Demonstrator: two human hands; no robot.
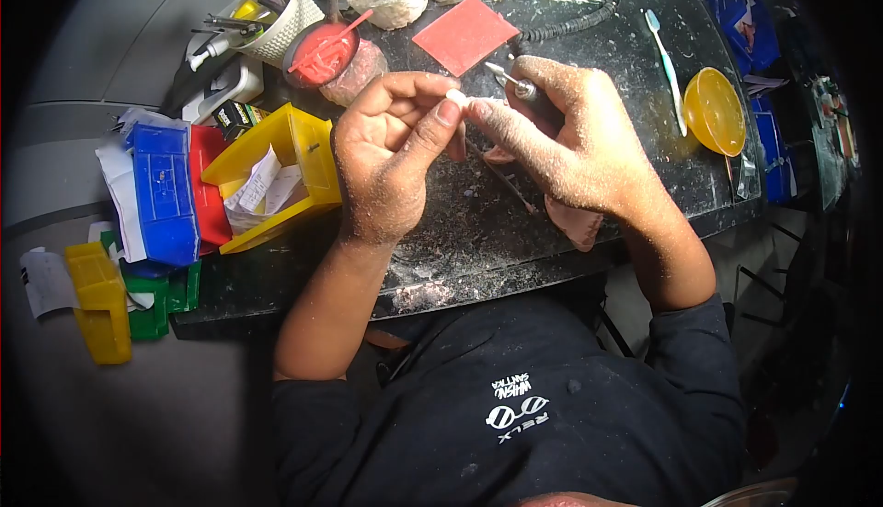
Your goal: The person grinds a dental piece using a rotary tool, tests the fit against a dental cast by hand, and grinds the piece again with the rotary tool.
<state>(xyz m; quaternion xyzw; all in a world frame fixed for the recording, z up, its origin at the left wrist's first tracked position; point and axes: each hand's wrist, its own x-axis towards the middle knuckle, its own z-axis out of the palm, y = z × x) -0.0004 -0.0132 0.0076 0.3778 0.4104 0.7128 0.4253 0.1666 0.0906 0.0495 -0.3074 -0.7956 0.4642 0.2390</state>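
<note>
My left hand [391, 153] is closed, thumb and forefinger pinching a small white piece [457, 97] that looks like a false tooth; the fingers hide part of it. My right hand [579, 135] is wrapped round a rotary handpiece [526, 91], whose metal tip points up and left. The right thumb meets the white piece from the other side. White dust coats both hands. Below the right hand lies a pink piece [575, 222], partly covered by it. A thin tool [515, 185] rests on the black table [441, 231] between my forearms.
A red wax sheet [466, 34] lies behind my hands, near a pan of red wax [324, 52]. Yellow [317, 162] and blue [166, 194] bins stand left. To the right are a toothbrush [666, 70] and a yellow bowl [714, 112]. A tool cup [285, 24] stands back left.
</note>
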